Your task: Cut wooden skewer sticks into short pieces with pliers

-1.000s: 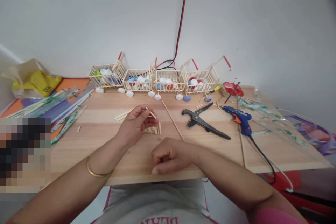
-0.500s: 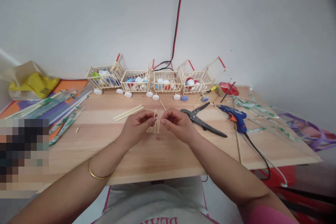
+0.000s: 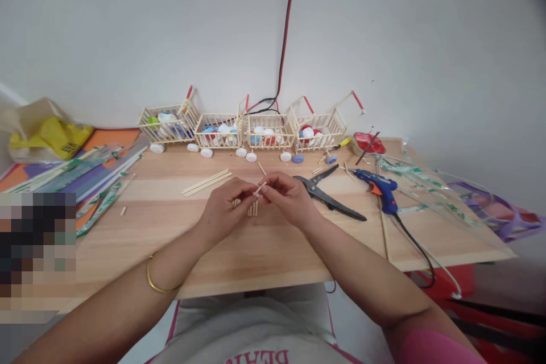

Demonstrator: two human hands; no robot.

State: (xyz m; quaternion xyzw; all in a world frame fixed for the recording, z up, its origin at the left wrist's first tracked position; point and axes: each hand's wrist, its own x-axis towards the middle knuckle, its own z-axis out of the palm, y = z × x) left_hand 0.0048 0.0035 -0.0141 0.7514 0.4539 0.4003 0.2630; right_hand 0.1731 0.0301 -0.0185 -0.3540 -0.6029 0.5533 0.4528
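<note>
While left hand [image 3: 228, 207] and right hand [image 3: 290, 199] are pinching a short stick [image 3: 261, 187] near the cut-stick row [image 3: 252, 210], any slack pinch is likely risking a drop, knocking that row askew.

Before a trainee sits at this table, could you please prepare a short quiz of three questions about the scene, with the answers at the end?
1. What do the left hand and the right hand hold at their fingertips?
2. Which tool lies nearest to the right hand?
a) the glue gun
b) the pliers
c) the yellow-handled tool
3. True or false: all the carts by the wall have white wheels.

Key
1. A short stick.
2. b
3. False: the rightmost cart has blue wheels.
</note>
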